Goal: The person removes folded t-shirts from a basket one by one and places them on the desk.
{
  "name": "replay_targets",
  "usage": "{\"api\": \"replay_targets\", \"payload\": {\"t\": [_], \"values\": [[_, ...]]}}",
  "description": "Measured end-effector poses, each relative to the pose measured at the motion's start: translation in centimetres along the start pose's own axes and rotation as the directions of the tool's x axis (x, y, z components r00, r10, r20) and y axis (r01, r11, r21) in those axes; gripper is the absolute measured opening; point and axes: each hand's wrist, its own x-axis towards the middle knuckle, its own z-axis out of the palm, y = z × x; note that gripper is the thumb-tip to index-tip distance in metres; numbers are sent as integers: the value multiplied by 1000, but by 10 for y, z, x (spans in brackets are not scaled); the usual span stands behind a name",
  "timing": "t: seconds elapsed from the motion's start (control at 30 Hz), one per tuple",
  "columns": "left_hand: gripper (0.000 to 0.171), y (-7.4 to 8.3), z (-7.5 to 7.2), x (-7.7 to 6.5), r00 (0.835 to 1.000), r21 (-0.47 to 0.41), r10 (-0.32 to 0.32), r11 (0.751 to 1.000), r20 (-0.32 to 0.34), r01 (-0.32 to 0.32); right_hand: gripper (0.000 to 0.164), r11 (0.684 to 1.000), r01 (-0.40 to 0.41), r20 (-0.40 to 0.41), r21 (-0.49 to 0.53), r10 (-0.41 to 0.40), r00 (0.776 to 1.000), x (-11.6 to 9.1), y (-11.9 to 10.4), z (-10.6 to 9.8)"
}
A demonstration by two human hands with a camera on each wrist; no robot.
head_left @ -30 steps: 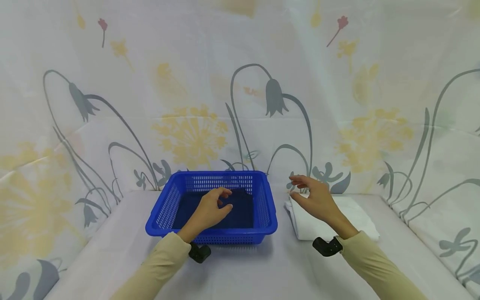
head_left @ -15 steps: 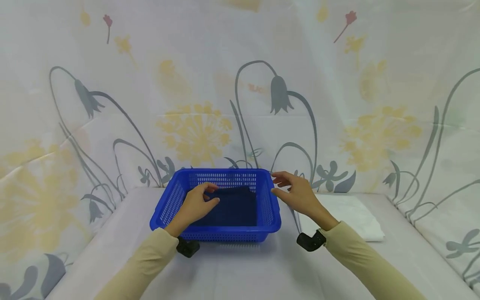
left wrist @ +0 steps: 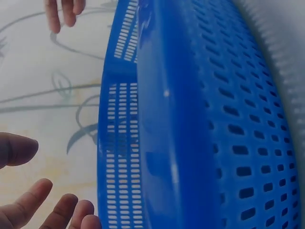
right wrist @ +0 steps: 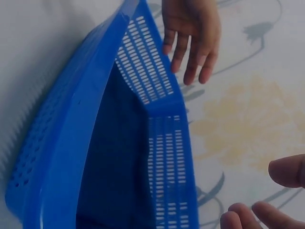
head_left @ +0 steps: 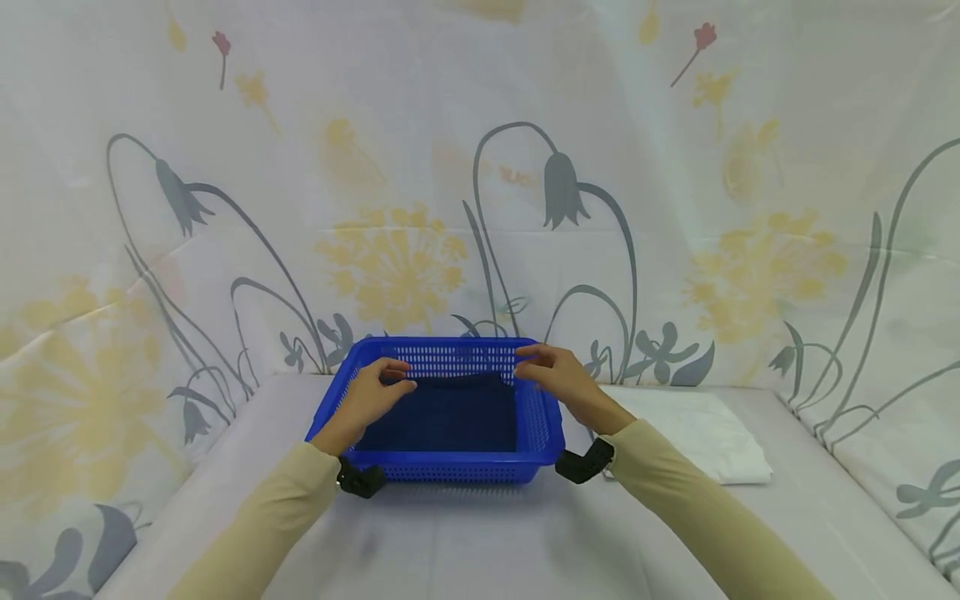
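Note:
A blue plastic basket (head_left: 442, 458) with slotted walls stands on the white-covered table, a folded dark navy cloth (head_left: 450, 417) lying inside it. My left hand (head_left: 367, 396) hovers over the basket's left side, fingers relaxed and thumb apart, holding nothing. Over the right side hovers my right hand (head_left: 562, 379), its fingers loosely bent and also holding nothing. In the right wrist view the left hand (right wrist: 193, 40) hangs past the slotted wall with its fingers extended. The left wrist view shows the basket's outer wall (left wrist: 238, 129) close by.
A folded white cloth (head_left: 690, 433) lies on the table to the right of the basket, partly behind the right sleeve. A flower-printed curtain (head_left: 480, 167) rises behind the table. Each wrist carries a small black camera (head_left: 585, 461).
My right hand has moved left from above the white cloth to the basket's right side. The left hand has shifted left toward the basket's left side.

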Motion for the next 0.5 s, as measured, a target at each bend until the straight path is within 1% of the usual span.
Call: {"api": "replay_targets", "payload": {"t": [0.13, 0.17, 0.3, 0.5], "values": [[42, -4, -4, 7, 997, -77, -69, 995, 18, 70, 45, 995, -43, 22, 85, 41, 999, 9, 4, 7], [43, -5, -5, 9, 995, -102, -92, 990, 27, 94, 46, 994, -52, 28, 93, 50, 998, 12, 5, 9], [44, -7, -7, 16, 988, -172, -148, 973, 47, 154, 50, 985, -117, 31, 124, 114, 993, 21, 6, 17], [49, -11, -8, 23, 977, -189, -205, 959, 65, 213, 51, 975, -191, 31, 112, 189, 981, 34, 10, 28]]}}
